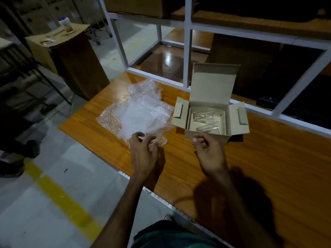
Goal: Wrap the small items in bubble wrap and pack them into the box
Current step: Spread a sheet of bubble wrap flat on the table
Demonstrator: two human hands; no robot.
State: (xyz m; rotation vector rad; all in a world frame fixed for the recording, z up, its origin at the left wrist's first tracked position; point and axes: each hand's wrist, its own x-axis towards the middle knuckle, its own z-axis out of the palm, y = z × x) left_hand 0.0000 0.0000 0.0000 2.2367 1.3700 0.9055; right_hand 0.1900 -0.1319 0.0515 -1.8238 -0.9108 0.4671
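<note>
A crumpled sheet of clear bubble wrap [141, 111] lies spread on the wooden table [268, 167]. To its right stands a small open cardboard box [209, 119], lid up and side flaps out, with several small clear items [206, 120] inside. My left hand [143, 151] pinches the near edge of the bubble wrap. My right hand [208, 151] hovers just in front of the box's front wall, fingers curled toward the thumb, and I see nothing between them.
A white metal frame [188, 42] rises behind the table. A tall cardboard box [71, 56] with a jar on top stands on the floor at the left. A yellow floor line [62, 199] runs beside the table's left edge.
</note>
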